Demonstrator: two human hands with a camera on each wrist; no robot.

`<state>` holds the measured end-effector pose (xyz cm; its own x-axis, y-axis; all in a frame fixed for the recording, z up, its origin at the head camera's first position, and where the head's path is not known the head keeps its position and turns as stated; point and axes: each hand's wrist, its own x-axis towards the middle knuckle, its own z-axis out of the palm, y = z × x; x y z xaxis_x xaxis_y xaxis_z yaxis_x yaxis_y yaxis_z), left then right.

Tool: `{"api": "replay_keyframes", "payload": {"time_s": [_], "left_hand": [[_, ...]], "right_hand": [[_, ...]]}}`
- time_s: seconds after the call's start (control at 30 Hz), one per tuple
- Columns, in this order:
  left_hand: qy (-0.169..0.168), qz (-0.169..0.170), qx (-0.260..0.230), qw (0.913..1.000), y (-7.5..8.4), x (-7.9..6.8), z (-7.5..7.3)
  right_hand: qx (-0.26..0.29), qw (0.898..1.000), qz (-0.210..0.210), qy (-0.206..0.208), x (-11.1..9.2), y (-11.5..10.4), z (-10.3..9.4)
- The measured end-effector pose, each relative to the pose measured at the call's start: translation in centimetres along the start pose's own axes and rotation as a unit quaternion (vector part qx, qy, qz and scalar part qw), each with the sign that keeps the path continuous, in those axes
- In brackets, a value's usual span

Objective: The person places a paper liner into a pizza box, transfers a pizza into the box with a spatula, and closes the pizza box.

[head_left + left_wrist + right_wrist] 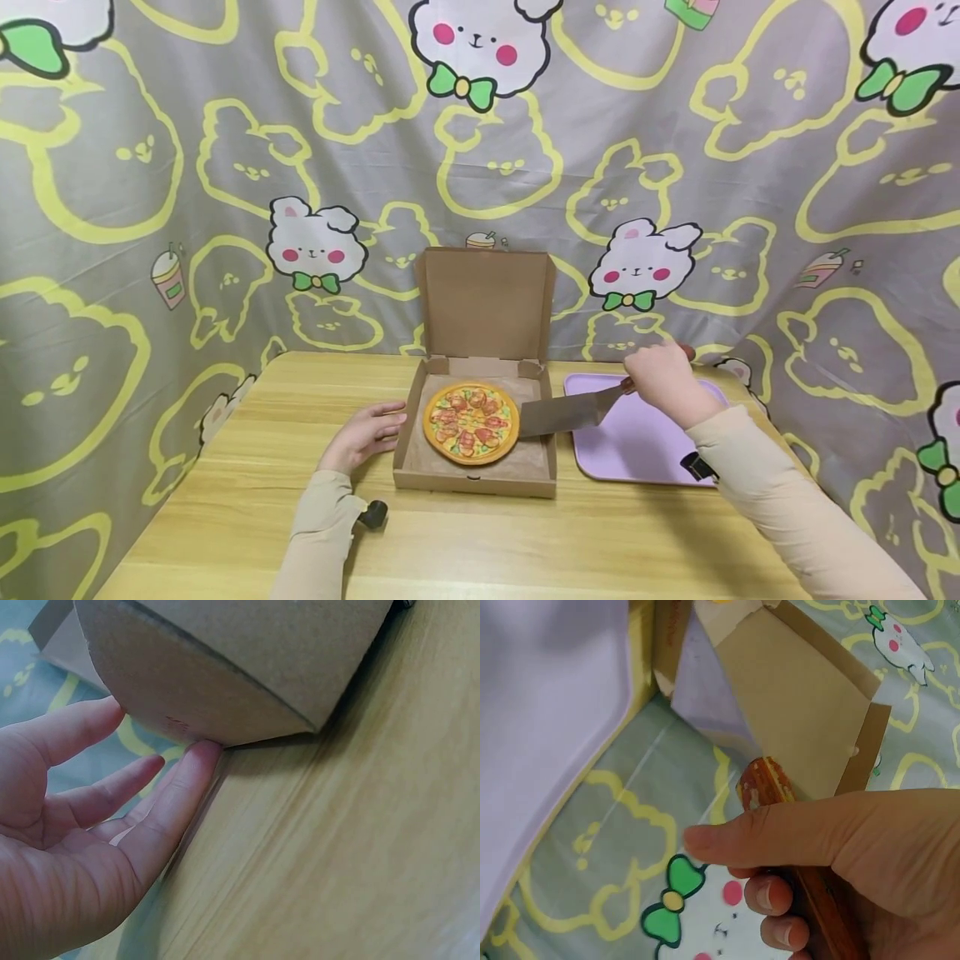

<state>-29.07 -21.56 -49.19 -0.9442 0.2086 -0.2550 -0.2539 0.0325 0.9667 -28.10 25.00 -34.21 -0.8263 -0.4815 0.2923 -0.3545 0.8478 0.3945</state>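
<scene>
A round pizza point(471, 423) lies on paper inside an open cardboard box point(476, 483), whose lid stands upright at the back. My right hand point(660, 379) grips the wooden handle point(769, 784) of a broad metal spatula point(558, 414). The blade crosses the box's right wall, and its front edge is at the pizza's right rim; whether it reaches under the crust cannot be made out. At the box's left side is my left hand point(365, 437), fingers extended. In the left wrist view its fingertips point(202, 750) touch the cardboard side wall.
A purple tray point(637, 454) lies right of the box, partly beneath the spatula and right forearm. The wooden table point(247, 467) meets a patterned curtain point(510, 183) at the back and sides. Both wrists carry small black devices.
</scene>
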Motion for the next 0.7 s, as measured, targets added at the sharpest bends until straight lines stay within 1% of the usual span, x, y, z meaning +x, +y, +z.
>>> {"api": "replay_keyframes", "payload": {"time_s": [0.1,0.23,0.27,0.37,0.5,0.7], "left_hand": [[0.002,-0.002,0.002,1.0000,0.0,0.0,0.0],[0.000,-0.004,0.004,1.0000,0.0,0.0,0.1],[-0.004,-0.003,0.006,1.0000,0.0,0.0,0.1],[-0.005,-0.004,0.005,1.0000,-0.1,0.1,0.1],[-0.009,-0.002,0.002,1.0000,0.0,0.1,0.0],[-0.007,-0.005,-0.007,0.9999,0.1,0.1,-0.1]], "right_hand": [[0.009,1.000,0.004,-0.023,-0.5,0.5,0.6],[0.037,0.998,0.015,-0.050,-1.3,1.1,1.8],[0.047,0.997,0.020,-0.051,-1.6,1.1,2.2],[0.080,0.996,0.031,-0.038,-2.5,1.3,3.3],[0.122,0.991,0.052,-0.034,-3.6,1.3,4.8],[0.149,0.985,0.068,-0.044,-4.8,1.2,6.5]]}}
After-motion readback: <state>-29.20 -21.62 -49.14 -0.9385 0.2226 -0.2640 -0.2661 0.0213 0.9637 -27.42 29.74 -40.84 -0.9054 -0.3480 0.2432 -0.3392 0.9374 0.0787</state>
